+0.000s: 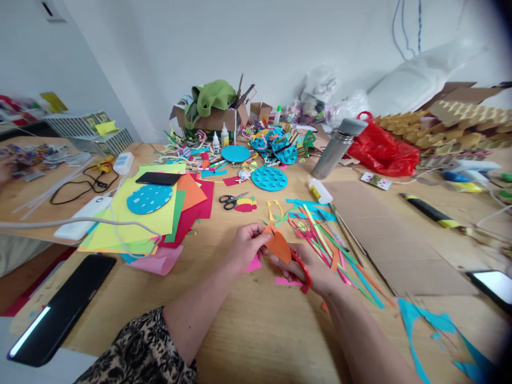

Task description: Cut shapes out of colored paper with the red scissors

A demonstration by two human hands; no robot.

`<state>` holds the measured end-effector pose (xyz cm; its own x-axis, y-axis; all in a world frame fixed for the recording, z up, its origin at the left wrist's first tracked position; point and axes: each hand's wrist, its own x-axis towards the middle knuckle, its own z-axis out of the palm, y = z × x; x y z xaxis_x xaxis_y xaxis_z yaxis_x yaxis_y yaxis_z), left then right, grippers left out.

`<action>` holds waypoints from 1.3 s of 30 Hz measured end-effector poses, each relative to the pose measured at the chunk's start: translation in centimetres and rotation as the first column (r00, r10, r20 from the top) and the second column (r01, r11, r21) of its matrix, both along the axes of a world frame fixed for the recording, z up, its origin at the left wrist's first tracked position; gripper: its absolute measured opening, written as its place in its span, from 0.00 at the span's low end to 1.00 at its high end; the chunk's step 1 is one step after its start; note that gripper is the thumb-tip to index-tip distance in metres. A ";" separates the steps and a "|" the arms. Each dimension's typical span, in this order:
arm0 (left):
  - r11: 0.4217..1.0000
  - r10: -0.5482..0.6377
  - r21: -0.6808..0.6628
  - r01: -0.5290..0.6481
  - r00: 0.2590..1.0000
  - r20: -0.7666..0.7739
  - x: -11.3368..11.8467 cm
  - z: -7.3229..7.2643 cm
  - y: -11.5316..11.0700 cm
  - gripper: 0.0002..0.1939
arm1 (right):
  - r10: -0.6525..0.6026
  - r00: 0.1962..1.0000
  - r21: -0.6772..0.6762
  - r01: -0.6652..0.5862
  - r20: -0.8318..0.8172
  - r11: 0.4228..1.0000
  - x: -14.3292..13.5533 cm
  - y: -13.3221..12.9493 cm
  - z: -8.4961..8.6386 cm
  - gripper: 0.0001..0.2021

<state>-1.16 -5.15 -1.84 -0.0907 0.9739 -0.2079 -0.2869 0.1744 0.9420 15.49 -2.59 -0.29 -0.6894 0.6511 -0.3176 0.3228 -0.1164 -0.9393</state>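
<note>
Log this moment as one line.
left hand: holds orange paper | right hand: holds red-handled scissors at paper | nearby: black scissors, colored strips, cardboard

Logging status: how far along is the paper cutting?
Looks partway. Already cut: red shape, dimpled blue disc. In hand: orange paper in the left hand, red-handled scissors in the right hand. Left: maybe trimming that orange piece; can't tell whether the stacked sheets count.

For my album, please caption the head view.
Left hand holding orange paper, right hand with red-handled scissors, above a table.
</note>
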 end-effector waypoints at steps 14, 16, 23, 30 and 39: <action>1.000 -0.007 -0.003 0.007 1.000 0.026 0.0 -0.4 0.1 0.10 | 0.009 1.000 0.015 -0.009 0.001 1.000 0.0 -0.1 0.5 0.17; 1.000 -0.008 -0.004 0.008 1.000 0.028 0.1 -0.4 0.1 0.10 | 0.004 1.000 0.013 -0.004 0.004 1.000 -0.1 -0.1 0.6 0.18; 1.000 -0.013 0.004 0.012 0.999 0.037 0.0 -0.5 0.1 0.10 | -0.018 1.000 -0.002 0.018 0.007 1.000 -0.3 -0.2 0.8 0.19; 1.000 -0.010 -0.004 0.010 1.000 -0.003 -0.1 -0.2 0.0 0.10 | 0.002 1.000 -0.009 -0.002 0.020 1.000 -0.2 -0.1 0.7 0.20; 0.999 -0.038 0.014 0.039 0.999 -0.007 -0.1 -0.4 0.0 0.10 | -0.016 0.999 -0.012 0.017 0.029 1.000 -0.5 -0.2 1.0 0.26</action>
